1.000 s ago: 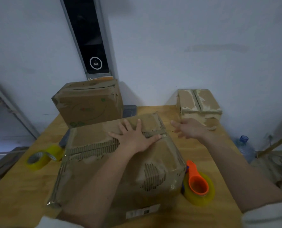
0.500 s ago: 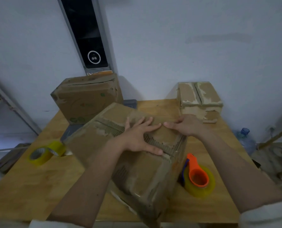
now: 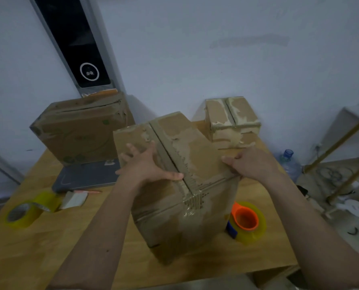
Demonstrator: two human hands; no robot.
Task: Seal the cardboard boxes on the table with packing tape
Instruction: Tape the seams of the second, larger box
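The big box (image 3: 180, 181) stands near the middle of the table (image 3: 38, 248), tipped up so that its top face with the centre seam leans toward the camera; the seam looks worn, with torn paper and old tape along it, and no fresh strip is visible across it. The left hand (image 3: 147, 168) lies spread on the left flap with the thumb stretched to the seam; the right hand (image 3: 251, 164) wraps over the right edge of the top, its fingers curled on the cardboard; both hands hold the box and nothing else.

The step in hand appears to be turning and settling the box so the seam faces up for taping. To do it well, I would set the box flat on its base first, since a tilted box will rock under the tape; then press the 2 flaps level so they meet without a gap. The tape roll with the orange core (image 3: 247, 220) sits just beside the box on the right, close for the right hand; a second roll (image 3: 25, 212) lies well apart on the left. 2 other boxes, a wide one (image 3: 78, 130) and a small one (image 3: 233, 120), wait at the back by the wall.
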